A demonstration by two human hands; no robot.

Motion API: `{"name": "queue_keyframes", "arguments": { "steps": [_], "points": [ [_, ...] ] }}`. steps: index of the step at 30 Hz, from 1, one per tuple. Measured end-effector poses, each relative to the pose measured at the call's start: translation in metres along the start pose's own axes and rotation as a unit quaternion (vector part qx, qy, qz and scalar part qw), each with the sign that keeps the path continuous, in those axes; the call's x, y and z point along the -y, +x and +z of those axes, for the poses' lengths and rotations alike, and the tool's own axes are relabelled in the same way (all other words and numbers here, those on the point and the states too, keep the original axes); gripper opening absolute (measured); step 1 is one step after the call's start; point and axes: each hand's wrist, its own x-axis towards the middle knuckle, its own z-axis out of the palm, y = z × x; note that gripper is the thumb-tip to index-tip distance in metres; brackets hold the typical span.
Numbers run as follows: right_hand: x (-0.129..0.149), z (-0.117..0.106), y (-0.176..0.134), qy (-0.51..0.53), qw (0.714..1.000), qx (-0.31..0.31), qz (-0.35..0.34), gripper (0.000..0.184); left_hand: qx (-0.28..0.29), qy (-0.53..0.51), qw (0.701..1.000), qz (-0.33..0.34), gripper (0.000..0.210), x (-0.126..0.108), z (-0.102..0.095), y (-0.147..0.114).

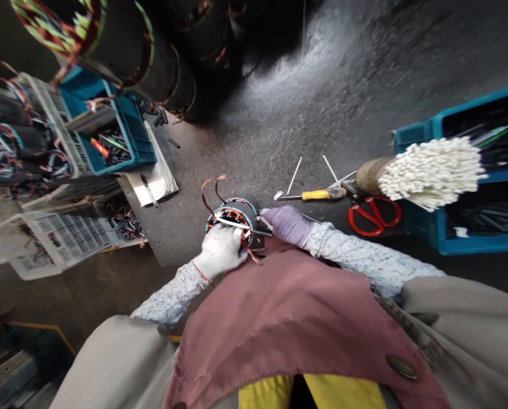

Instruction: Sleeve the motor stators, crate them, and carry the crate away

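A motor stator point(244, 208) with copper windings and blue edging sits on the dark worktop before me, two loose copper leads rising from its far left side. My left hand point(223, 249), in a white glove, is closed on its near side, with the fingertips at the winding end. A white strip point(232, 222) crosses the windings by those fingers. Close to the stator's right side, my right hand point(288, 225) in a purple glove is closed. A thin rod shows behind it and a dark shaft in front, but what it grips is hidden.
A yellow-handled screwdriver point(320, 194), red-handled scissors point(371, 217) and a bundle of white sticks or tubes point(433, 170) lie rightward, beside blue bins point(444, 241). Leftward stand a blue bin point(141, 147), white crates point(73, 230) and large stators point(126, 40).
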Motion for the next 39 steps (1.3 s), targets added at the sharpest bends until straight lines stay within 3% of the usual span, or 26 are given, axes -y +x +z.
{"name": "queue_keyframes", "arguments": {
  "steps": [2, 3, 5, 7, 9, 13, 16, 20, 24, 27, 30, 35, 37, 39],
  "points": [
    [-0.003, -0.004, 0.003, -0.079, 0.996, 0.019, -0.045, 0.019, -0.003, 0.002, 1.0, 0.002, 0.044, 0.0, 0.001, 0.0],
    [-0.005, -0.005, 0.004, -0.059, 0.996, 0.031, -0.054, 0.019, -0.007, 0.003, 1.0, 0.002, 0.044, 0.001, 0.001, 0.0],
    [-0.013, -0.007, 0.005, 0.076, 0.994, 0.063, -0.034, 0.026, -0.012, 0.005, 1.0, 0.002, 0.043, 0.001, 0.002, 0.0],
    [-0.019, -0.006, 0.006, 0.23, 0.966, 0.12, 0.01, 0.04, -0.015, 0.009, 1.0, 0.003, 0.042, 0.001, 0.002, 0.0],
    [-0.021, -0.004, 0.009, 0.29, 0.941, 0.168, 0.043, 0.047, -0.014, 0.011, 1.0, 0.003, 0.042, 0.001, 0.002, 0.0],
    [-0.007, -0.005, 0.013, 0.207, 0.966, 0.146, 0.058, 0.033, 0.0, 0.011, 1.0, 0.009, 0.041, 0.001, -0.001, 0.0],
    [0.009, -0.008, 0.013, 0.04, 0.992, 0.115, 0.043, 0.022, 0.003, 0.013, 1.0, 0.015, 0.042, 0.002, -0.001, 0.001],
    [0.011, -0.01, 0.009, -0.144, 0.981, 0.128, 0.002, 0.036, 0.002, 0.013, 1.0, -0.001, 0.044, 0.002, -0.002, 0.001],
    [-0.011, 0.001, -0.008, -0.15, 0.986, 0.049, -0.056, 0.042, 0.008, 0.025, 1.0, 0.006, 0.047, 0.002, -0.003, 0.001],
    [-0.022, 0.013, -0.019, -0.166, 0.985, 0.002, -0.04, 0.046, -0.005, 0.025, 1.0, 0.001, 0.047, 0.002, -0.002, 0.0],
    [-0.021, 0.018, -0.018, -0.167, 0.985, -0.003, -0.044, 0.04, -0.01, 0.018, 1.0, 0.007, 0.047, 0.003, -0.001, 0.0],
    [-0.011, 0.005, -0.004, -0.139, 0.987, 0.01, -0.073, 0.031, -0.001, 0.014, 1.0, 0.009, 0.045, 0.003, -0.003, 0.0],
    [-0.008, -0.001, 0.002, -0.099, 0.994, 0.019, -0.053, 0.027, 0.003, 0.015, 1.0, 0.005, 0.044, 0.003, -0.002, 0.0],
    [-0.004, -0.006, 0.008, 0.014, 0.999, 0.038, 0.004, 0.026, 0.006, 0.02, 1.0, 0.003, 0.045, 0.003, -0.002, 0.0]
  ]
}}
